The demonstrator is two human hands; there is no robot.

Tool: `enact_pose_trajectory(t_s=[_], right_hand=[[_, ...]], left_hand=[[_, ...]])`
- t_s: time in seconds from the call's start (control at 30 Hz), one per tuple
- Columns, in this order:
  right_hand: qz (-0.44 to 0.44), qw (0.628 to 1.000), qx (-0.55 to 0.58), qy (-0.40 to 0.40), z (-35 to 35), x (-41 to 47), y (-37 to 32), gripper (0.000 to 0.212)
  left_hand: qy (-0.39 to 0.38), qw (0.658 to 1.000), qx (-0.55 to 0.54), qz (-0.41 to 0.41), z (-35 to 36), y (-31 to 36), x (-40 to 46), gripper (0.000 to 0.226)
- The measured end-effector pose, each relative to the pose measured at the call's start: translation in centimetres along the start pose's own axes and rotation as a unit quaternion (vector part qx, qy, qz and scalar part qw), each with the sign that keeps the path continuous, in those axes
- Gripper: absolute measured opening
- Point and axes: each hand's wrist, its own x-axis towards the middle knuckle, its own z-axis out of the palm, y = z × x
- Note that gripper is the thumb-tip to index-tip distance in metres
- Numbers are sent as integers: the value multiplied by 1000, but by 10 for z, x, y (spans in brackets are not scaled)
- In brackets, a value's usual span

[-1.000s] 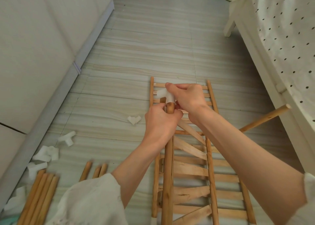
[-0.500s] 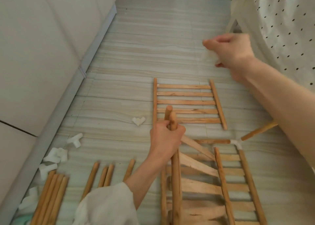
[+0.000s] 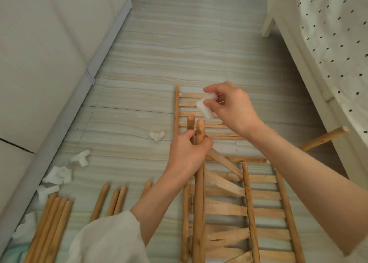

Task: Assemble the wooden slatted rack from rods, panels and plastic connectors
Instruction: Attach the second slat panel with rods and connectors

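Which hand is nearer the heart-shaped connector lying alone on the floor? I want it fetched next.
Left. The left hand grips two rods just right of the connector; the right hand is farther right, holding another connector.

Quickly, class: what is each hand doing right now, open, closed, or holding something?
Left hand: closed round two upright wooden rods, gripping them together.
Right hand: pinching a white plastic connector just above the rod tips.

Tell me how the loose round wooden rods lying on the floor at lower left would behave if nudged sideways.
The loose round wooden rods look smooth and cylindrical, so they would probably roll on the smooth striped floor. They look straight and solid, so likely stiff. Being slim, each is probably light, and the bunch might scatter rather than move together.
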Motion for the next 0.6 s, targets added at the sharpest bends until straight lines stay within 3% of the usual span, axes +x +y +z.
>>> enact_pose_trajectory(t_s=[0.07,0.3,0.6], right_hand=[[-72,994,-76,-33,-2,3,-5,30],[-156,957,-194,-152,-6,9,-14,25],[-185,964,-160,-107,-3,13,-24,25]], left_hand=[[10,1000,-7,-3,-1,-3,-2,30],[31,999,-25,3,-2,-5,-7,31],[33,999,-41,-2,-3,-5,-13,17]])
